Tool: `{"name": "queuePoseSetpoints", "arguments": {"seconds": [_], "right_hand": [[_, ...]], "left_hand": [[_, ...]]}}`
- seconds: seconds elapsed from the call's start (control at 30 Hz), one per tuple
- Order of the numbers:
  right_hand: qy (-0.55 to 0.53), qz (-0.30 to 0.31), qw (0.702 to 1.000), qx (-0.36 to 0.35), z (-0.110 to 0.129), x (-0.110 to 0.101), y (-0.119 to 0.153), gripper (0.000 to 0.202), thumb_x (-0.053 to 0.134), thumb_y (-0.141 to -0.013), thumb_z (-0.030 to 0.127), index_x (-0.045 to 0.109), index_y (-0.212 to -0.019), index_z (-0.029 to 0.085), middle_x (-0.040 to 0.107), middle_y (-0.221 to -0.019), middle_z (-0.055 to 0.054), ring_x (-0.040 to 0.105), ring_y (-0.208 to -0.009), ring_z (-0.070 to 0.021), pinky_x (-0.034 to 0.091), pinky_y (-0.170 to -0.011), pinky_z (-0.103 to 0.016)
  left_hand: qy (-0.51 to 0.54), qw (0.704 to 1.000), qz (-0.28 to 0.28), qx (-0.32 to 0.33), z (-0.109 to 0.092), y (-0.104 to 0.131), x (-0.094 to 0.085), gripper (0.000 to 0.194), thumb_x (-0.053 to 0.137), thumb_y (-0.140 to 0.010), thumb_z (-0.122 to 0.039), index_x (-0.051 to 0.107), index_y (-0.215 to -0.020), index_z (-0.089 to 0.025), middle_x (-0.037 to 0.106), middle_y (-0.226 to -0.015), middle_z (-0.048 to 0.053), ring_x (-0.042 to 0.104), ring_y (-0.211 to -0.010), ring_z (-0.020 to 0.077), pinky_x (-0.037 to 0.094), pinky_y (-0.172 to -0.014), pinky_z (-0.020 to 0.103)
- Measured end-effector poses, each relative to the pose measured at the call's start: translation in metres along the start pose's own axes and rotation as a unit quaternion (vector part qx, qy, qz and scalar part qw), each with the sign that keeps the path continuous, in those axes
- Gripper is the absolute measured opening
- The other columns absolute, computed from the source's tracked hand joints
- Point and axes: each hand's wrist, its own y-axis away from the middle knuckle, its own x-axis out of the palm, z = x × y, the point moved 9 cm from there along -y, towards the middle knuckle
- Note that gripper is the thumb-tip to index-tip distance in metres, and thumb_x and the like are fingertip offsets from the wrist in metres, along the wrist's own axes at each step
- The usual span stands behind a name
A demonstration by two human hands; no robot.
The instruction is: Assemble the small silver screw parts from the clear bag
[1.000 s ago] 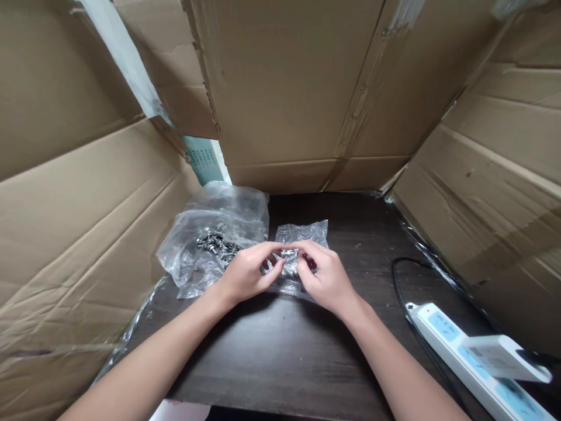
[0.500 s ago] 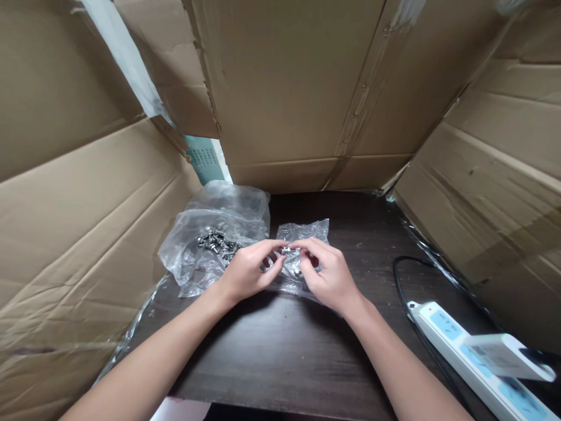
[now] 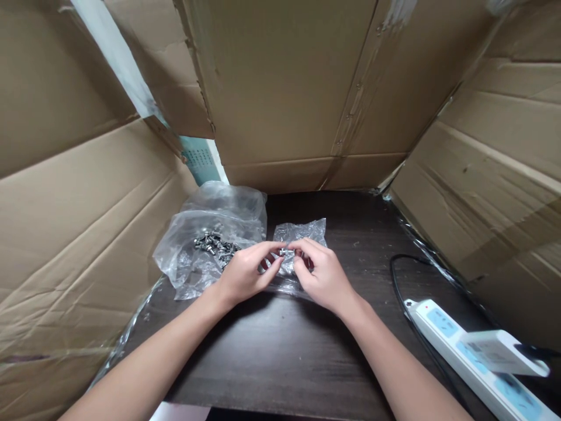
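A small silvery bolt [image 3: 287, 252] lies level between my two hands, over a clear plastic bag. My left hand [image 3: 249, 269] pinches its left end between thumb and fingers. At the other end, the thumb and fingers of my right hand [image 3: 322, 272] are closed on it. Fingertips hide both ends, so I cannot tell whether a nut or washer sits on it. The smaller clear bag [image 3: 313, 232] lies beneath and behind my hands. Left of them, a pile of metal bolts [image 3: 214, 242] rests on a larger clear plastic bag [image 3: 175, 248].
Cardboard walls [image 3: 284, 88] enclose the dark wooden table [image 3: 272, 351] at the back and both sides. A white power strip [image 3: 471, 351] with a plugged-in white adapter lies at the right. Its black cable [image 3: 393, 275] curves across the tabletop.
The fingers of my right hand have shifted slightly along the bolt, and more of its shaft shows. Everything in view has slid a little to the left with the camera.
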Motion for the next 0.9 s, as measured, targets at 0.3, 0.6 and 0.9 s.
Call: {"name": "queuePoseSetpoints", "arguments": {"seconds": [0.3,0.6,0.9], "right_hand": [[-0.025,-0.038,0.999,-0.018,0.004,-0.007,-0.001,0.022,0.048,-0.086,0.009,0.064,-0.097,0.020,0.062,-0.083,-0.001,0.054,-0.065,-0.0137,0.044,-0.063,-0.026],[0.009,-0.018,1.000,0.002,-0.002,-0.001,0.000,0.023,0.048,-0.086,0.009,0.065,-0.097,0.020,0.063,-0.085,-0.002,0.057,-0.070,-0.0148,0.044,-0.066,-0.027],[0.002,-0.020,1.000,-0.006,-0.003,-0.004,0.000,0.026,0.049,-0.085,0.009,0.069,-0.098,0.021,0.062,-0.083,-0.001,0.055,-0.065,-0.0138,0.044,-0.064,-0.027]], "left_hand": [[-0.004,1.000,0.004,-0.002,0.002,0.000,0.001,0.024,0.058,-0.096,-0.019,0.062,-0.120,-0.016,0.074,-0.096,0.006,0.072,-0.076,0.0138,0.061,-0.074,0.025],[-0.004,1.000,-0.003,0.014,-0.004,-0.001,-0.001,0.023,0.057,-0.096,-0.018,0.060,-0.119,-0.015,0.074,-0.092,0.006,0.071,-0.074,0.0127,0.060,-0.069,0.022],[-0.010,1.000,0.006,0.006,-0.003,-0.003,0.001,0.022,0.058,-0.095,-0.018,0.062,-0.116,-0.014,0.074,-0.091,0.006,0.071,-0.073,0.0134,0.060,-0.070,0.024]]}}
